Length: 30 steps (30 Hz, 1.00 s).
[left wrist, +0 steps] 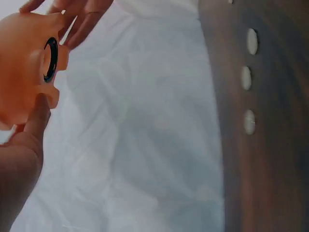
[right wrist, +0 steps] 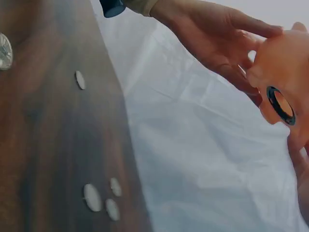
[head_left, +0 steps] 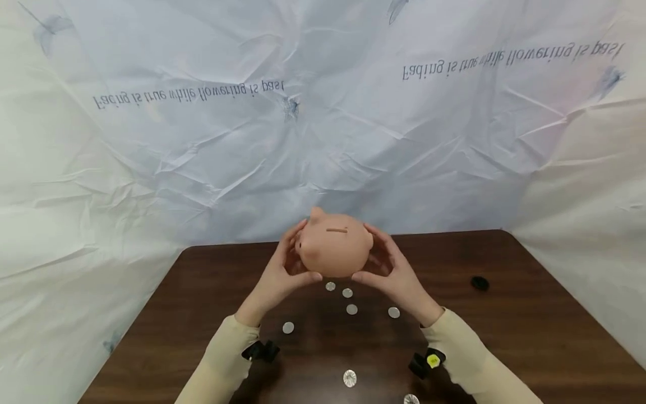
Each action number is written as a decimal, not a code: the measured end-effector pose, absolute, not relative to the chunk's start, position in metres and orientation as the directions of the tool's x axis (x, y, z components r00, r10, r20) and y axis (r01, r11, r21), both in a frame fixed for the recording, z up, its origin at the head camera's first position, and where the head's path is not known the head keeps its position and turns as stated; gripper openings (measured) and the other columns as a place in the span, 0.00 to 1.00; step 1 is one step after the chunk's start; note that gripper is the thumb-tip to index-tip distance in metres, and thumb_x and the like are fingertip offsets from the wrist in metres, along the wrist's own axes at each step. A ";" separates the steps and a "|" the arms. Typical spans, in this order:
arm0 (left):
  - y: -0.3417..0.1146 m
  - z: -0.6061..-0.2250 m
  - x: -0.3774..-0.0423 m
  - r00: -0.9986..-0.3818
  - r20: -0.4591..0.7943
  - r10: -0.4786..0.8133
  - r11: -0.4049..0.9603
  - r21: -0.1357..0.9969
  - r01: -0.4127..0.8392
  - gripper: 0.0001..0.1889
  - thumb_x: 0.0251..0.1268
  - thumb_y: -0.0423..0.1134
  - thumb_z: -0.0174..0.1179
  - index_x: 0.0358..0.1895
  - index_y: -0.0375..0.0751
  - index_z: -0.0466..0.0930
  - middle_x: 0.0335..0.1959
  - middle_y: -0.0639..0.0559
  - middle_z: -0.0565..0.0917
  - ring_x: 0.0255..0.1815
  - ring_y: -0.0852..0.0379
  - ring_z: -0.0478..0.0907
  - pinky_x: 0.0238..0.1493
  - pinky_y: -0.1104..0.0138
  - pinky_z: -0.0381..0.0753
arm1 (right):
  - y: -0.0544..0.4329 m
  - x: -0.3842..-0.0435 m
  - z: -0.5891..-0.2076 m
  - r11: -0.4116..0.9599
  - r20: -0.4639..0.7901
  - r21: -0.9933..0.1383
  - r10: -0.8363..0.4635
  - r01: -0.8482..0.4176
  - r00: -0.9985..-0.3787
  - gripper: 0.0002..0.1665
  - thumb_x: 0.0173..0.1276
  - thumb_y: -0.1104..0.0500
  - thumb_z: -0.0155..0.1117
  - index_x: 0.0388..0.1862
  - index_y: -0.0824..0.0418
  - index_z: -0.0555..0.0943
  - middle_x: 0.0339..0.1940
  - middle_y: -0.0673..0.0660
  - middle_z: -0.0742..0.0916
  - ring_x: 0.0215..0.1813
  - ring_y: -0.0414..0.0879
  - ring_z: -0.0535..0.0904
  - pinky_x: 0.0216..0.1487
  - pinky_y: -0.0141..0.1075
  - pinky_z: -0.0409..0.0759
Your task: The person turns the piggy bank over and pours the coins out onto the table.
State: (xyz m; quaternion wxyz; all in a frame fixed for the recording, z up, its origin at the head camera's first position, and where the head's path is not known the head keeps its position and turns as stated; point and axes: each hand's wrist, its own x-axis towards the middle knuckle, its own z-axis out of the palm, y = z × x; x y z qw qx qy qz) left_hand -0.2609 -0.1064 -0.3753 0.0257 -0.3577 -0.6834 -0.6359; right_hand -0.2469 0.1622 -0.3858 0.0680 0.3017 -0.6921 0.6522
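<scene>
A peach-orange piggy bank (head_left: 335,247) is held up above the table between both hands, its coin slot (head_left: 336,230) turned up toward the head camera. On its snout side, my left hand (head_left: 277,275) grips it with the thumb low and the fingers behind. Around the tail end curls my right hand (head_left: 398,278), its thumb at the lower edge. Both wrist views show the underside, where a black ring (left wrist: 50,59) rims a round opening between stubby feet. Beneath the bank, several silver coins (head_left: 351,309) lie scattered on the table.
The dark wood table (head_left: 202,314) ends at a hanging white printed sheet (head_left: 323,140). A small black round piece (head_left: 480,283) lies toward the right side. Nearer the front are a shiny coin (head_left: 350,378) and another coin (head_left: 411,399) at the frame's bottom edge.
</scene>
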 end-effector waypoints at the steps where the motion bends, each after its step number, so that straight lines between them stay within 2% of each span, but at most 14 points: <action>1: -0.106 -0.377 -0.262 -0.760 0.464 0.456 -0.030 0.861 0.508 0.48 0.65 0.36 0.70 0.82 0.54 0.48 0.74 0.42 0.64 0.69 0.40 0.69 0.59 0.50 0.80 | 0.161 -0.247 -0.387 -0.015 0.460 -0.875 -0.340 -0.485 -0.820 0.49 0.67 0.63 0.72 0.81 0.55 0.56 0.75 0.61 0.69 0.69 0.61 0.71 0.64 0.45 0.78; 3: -0.108 -0.379 -0.264 -0.805 0.376 0.459 0.083 0.884 0.460 0.45 0.67 0.42 0.69 0.81 0.62 0.51 0.72 0.49 0.67 0.66 0.48 0.73 0.56 0.57 0.82 | 0.159 -0.249 -0.389 0.055 0.342 -0.921 -0.357 -0.385 -0.869 0.48 0.68 0.58 0.73 0.80 0.53 0.58 0.71 0.59 0.74 0.67 0.57 0.74 0.62 0.44 0.79; 5: -0.110 -0.379 -0.265 -0.816 0.345 0.464 0.164 0.872 0.462 0.43 0.66 0.43 0.70 0.79 0.64 0.55 0.70 0.52 0.69 0.63 0.52 0.76 0.52 0.63 0.84 | 0.157 -0.248 -0.392 0.111 0.262 -0.941 -0.357 -0.319 -0.897 0.48 0.67 0.55 0.74 0.79 0.50 0.59 0.69 0.55 0.77 0.64 0.53 0.78 0.60 0.42 0.81; 7: -0.111 -0.377 -0.263 -0.769 0.415 0.487 0.128 0.837 0.533 0.44 0.64 0.39 0.71 0.80 0.59 0.56 0.73 0.49 0.66 0.63 0.48 0.76 0.52 0.61 0.84 | 0.156 -0.245 -0.393 0.126 0.325 -0.913 -0.350 -0.387 -0.879 0.51 0.65 0.57 0.75 0.80 0.51 0.57 0.69 0.57 0.77 0.65 0.53 0.77 0.60 0.40 0.80; 9: -0.113 -0.373 -0.263 -0.691 0.521 0.501 0.019 0.792 0.611 0.47 0.62 0.30 0.71 0.80 0.51 0.54 0.77 0.45 0.61 0.64 0.41 0.74 0.54 0.55 0.83 | 0.155 -0.243 -0.391 0.069 0.465 -0.854 -0.339 -0.515 -0.818 0.54 0.64 0.63 0.75 0.82 0.53 0.54 0.72 0.60 0.73 0.67 0.56 0.75 0.61 0.42 0.79; 11: -0.113 -0.370 -0.265 -0.661 0.562 0.497 -0.038 0.775 0.630 0.49 0.60 0.26 0.71 0.80 0.52 0.53 0.78 0.47 0.58 0.65 0.41 0.74 0.56 0.54 0.82 | 0.154 -0.242 -0.388 0.005 0.542 -0.819 -0.323 -0.574 -0.776 0.55 0.65 0.68 0.73 0.83 0.51 0.52 0.75 0.60 0.68 0.69 0.55 0.72 0.61 0.42 0.79; 15: -0.111 -0.370 -0.268 -0.739 0.456 0.496 0.007 0.849 0.528 0.47 0.63 0.30 0.70 0.79 0.63 0.54 0.73 0.55 0.65 0.63 0.55 0.76 0.54 0.60 0.84 | 0.151 -0.240 -0.386 -0.035 0.449 -0.885 -0.331 -0.465 -0.830 0.52 0.69 0.65 0.69 0.82 0.40 0.53 0.75 0.54 0.66 0.65 0.43 0.76 0.57 0.37 0.82; 17: -0.111 -0.370 -0.265 -0.741 0.469 0.481 -0.005 0.846 0.533 0.47 0.62 0.31 0.72 0.80 0.59 0.54 0.72 0.50 0.67 0.62 0.51 0.77 0.52 0.58 0.85 | 0.151 -0.237 -0.386 -0.039 0.453 -0.884 -0.322 -0.466 -0.832 0.52 0.69 0.65 0.70 0.82 0.42 0.54 0.76 0.55 0.65 0.64 0.42 0.76 0.57 0.37 0.82; 19: -0.110 -0.369 -0.262 -0.711 0.522 0.471 -0.065 0.825 0.562 0.50 0.58 0.28 0.73 0.80 0.51 0.53 0.72 0.41 0.66 0.62 0.41 0.76 0.51 0.52 0.85 | 0.153 -0.235 -0.385 -0.058 0.534 -0.837 -0.307 -0.545 -0.788 0.54 0.67 0.68 0.71 0.83 0.50 0.52 0.76 0.62 0.64 0.64 0.48 0.77 0.57 0.40 0.83; 21: -0.107 -0.366 -0.262 -0.705 0.536 0.464 -0.096 0.822 0.562 0.50 0.58 0.29 0.73 0.79 0.48 0.51 0.71 0.38 0.67 0.62 0.37 0.76 0.52 0.49 0.84 | 0.154 -0.237 -0.384 -0.085 0.568 -0.817 -0.292 -0.571 -0.769 0.53 0.67 0.70 0.69 0.83 0.54 0.51 0.77 0.64 0.62 0.65 0.52 0.77 0.58 0.44 0.82; 23: -0.102 -0.364 -0.263 -0.754 0.453 0.476 -0.062 0.872 0.485 0.46 0.61 0.31 0.73 0.77 0.49 0.53 0.68 0.39 0.69 0.61 0.39 0.77 0.52 0.52 0.85 | 0.156 -0.240 -0.383 -0.067 0.510 -0.855 -0.281 -0.514 -0.813 0.50 0.70 0.67 0.68 0.83 0.51 0.53 0.76 0.62 0.64 0.61 0.51 0.80 0.57 0.43 0.83; 26: -0.099 -0.367 -0.263 -0.816 0.311 0.488 0.022 0.930 0.368 0.41 0.65 0.35 0.71 0.74 0.52 0.54 0.66 0.44 0.70 0.60 0.47 0.79 0.53 0.59 0.84 | 0.157 -0.244 -0.386 -0.023 0.385 -0.918 -0.285 -0.395 -0.878 0.44 0.75 0.61 0.64 0.82 0.44 0.56 0.76 0.57 0.65 0.57 0.43 0.83 0.54 0.40 0.84; 28: -0.102 -0.368 -0.261 -0.820 0.323 0.472 0.008 0.929 0.370 0.42 0.63 0.32 0.71 0.75 0.49 0.54 0.68 0.42 0.69 0.60 0.43 0.79 0.52 0.58 0.85 | 0.156 -0.245 -0.388 -0.036 0.412 -0.907 -0.288 -0.420 -0.865 0.43 0.75 0.62 0.63 0.83 0.48 0.56 0.78 0.58 0.63 0.57 0.44 0.82 0.55 0.39 0.83; 30: -0.104 -0.370 -0.262 -0.796 0.405 0.451 -0.044 0.900 0.433 0.45 0.62 0.29 0.71 0.77 0.49 0.52 0.72 0.41 0.65 0.62 0.39 0.78 0.53 0.54 0.85 | 0.154 -0.246 -0.388 -0.109 0.496 -0.867 -0.290 -0.487 -0.818 0.44 0.75 0.66 0.61 0.83 0.53 0.54 0.80 0.60 0.59 0.63 0.46 0.79 0.57 0.40 0.83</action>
